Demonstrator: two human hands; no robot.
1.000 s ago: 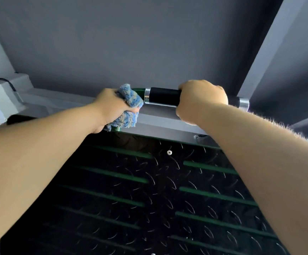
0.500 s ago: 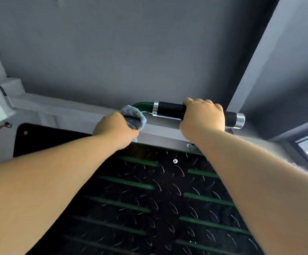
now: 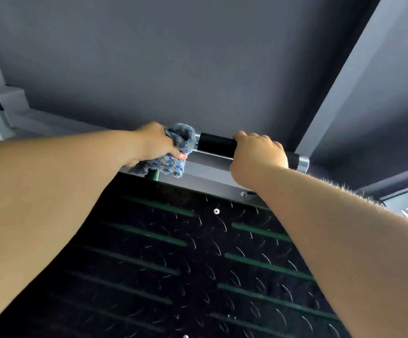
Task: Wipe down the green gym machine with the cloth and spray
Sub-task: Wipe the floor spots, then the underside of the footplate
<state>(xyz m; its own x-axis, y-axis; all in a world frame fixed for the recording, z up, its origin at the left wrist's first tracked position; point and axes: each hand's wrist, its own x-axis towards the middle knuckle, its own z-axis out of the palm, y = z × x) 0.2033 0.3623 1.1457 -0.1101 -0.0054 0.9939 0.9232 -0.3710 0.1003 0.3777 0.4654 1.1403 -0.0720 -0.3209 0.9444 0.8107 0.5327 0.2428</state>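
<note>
Grey wall is filling the background as I am working above the top edge of the green gym machine's black footplate. My left hand is bunching the blue cloth around the green tube, right where it is meeting the handle. My right hand is curling its fingers round the black grip, steadying it. I am judging the job partway, with the grip, the end cap and the footplate likely waiting. Spray is showing nowhere. Room is opening rightward along the bar, with the wall crowding close behind.
</note>
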